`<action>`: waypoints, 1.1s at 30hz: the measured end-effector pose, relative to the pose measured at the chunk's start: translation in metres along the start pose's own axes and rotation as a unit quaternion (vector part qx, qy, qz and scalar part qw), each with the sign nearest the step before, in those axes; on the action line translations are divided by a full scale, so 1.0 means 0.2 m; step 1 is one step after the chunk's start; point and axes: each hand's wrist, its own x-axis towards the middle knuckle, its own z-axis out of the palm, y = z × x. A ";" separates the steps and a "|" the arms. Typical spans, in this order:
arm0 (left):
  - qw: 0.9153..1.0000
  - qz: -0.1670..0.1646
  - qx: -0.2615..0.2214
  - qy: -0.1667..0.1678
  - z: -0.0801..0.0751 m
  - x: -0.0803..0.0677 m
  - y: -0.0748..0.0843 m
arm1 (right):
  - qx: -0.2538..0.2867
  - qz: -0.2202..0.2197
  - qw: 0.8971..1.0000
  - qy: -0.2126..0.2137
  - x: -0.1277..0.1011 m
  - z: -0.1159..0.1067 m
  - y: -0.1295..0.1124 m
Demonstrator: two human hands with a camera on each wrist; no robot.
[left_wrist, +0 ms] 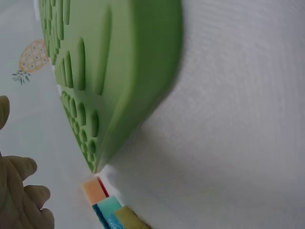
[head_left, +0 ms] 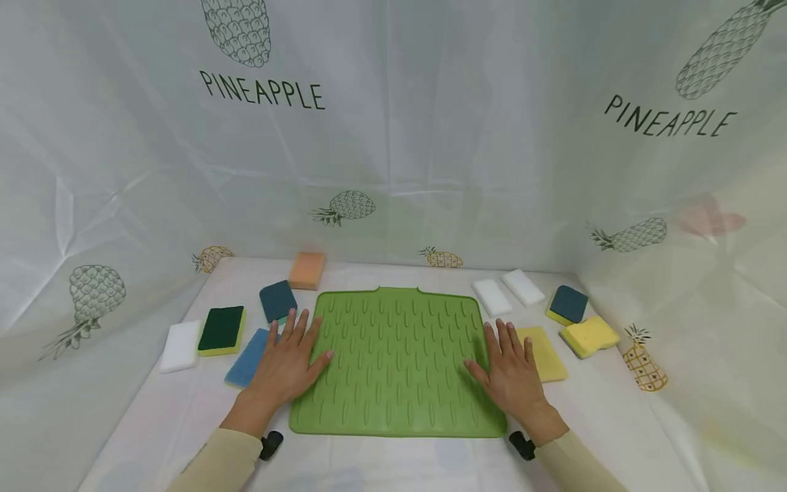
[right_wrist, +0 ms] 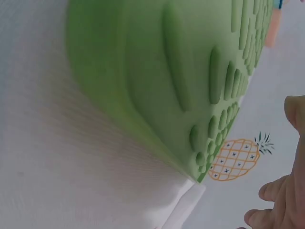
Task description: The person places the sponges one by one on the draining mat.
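Observation:
A green ridged mat lies flat on the white-covered table, its raised ridges also plain in both wrist views. Over its left edge my left hand is spread with straight fingers, the fingertips near a blue sponge that it partly hides. My right hand is spread at the right edge, thumb over the mat, beside a flat yellow sponge that it partly covers. Neither hand holds anything. Whether the palms touch the mat or hover just above it, I cannot tell.
Left of the mat are a white sponge, a green-and-yellow sponge, a dark blue sponge and an orange sponge. On the right lie two white sponges, a dark-topped sponge and a yellow-grey sponge. A pineapple-print curtain surrounds the table.

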 end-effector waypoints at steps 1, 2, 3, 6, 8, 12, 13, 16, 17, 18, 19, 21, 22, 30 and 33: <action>1.000 0.002 -0.003 0.000 0.00 0.00 0.00 | 0.002 -0.004 1.000 0.002 0.00 0.00 0.00; 1.000 0.005 -0.006 0.001 0.00 0.00 0.00 | 0.003 -0.009 1.000 0.005 0.00 0.00 0.00; 1.000 0.008 -0.008 0.000 0.00 0.01 0.00 | 0.004 -0.015 1.000 0.010 0.00 0.00 0.00; 1.000 0.016 -0.013 -0.006 0.01 0.01 0.01 | 0.003 -0.040 0.999 0.030 -0.01 0.00 0.01; 1.000 0.017 -0.016 -0.016 0.01 0.00 0.01 | -0.004 -0.056 0.998 0.041 -0.01 0.00 0.02; 0.998 0.016 -0.035 -0.054 0.02 -0.02 0.01 | -0.040 -0.082 0.995 0.041 -0.02 0.00 0.06; 0.997 0.016 -0.042 -0.065 0.02 -0.03 0.01 | -0.049 -0.086 0.994 0.039 -0.02 0.00 0.07; 0.994 0.017 -0.057 -0.092 0.03 -0.05 0.00 | -0.074 -0.096 0.992 0.027 -0.03 0.00 0.10; 0.993 0.017 -0.060 -0.098 0.03 -0.05 0.00 | -0.079 -0.098 0.992 0.023 -0.03 0.00 0.10; 0.992 0.015 -0.064 -0.103 0.03 -0.06 0.00 | -0.082 -0.100 0.991 0.019 -0.03 0.00 0.11; 0.992 0.014 -0.065 -0.108 0.04 -0.06 0.00 | -0.083 -0.102 0.991 0.016 -0.03 -0.01 0.12; 0.991 0.012 -0.069 -0.116 0.04 -0.06 -0.01 | -0.084 -0.112 0.990 0.021 -0.02 -0.03 0.14; 0.990 0.010 -0.072 -0.119 0.05 -0.06 -0.01 | -0.086 -0.117 0.989 0.026 0.00 -0.04 0.15; 0.990 0.008 -0.072 -0.120 0.05 -0.06 -0.02 | -0.119 -0.173 0.976 0.059 0.34 -0.22 0.39; 0.990 0.005 -0.073 -0.122 0.05 -0.05 -0.04 | -0.133 -0.180 0.974 0.026 0.48 -0.26 0.45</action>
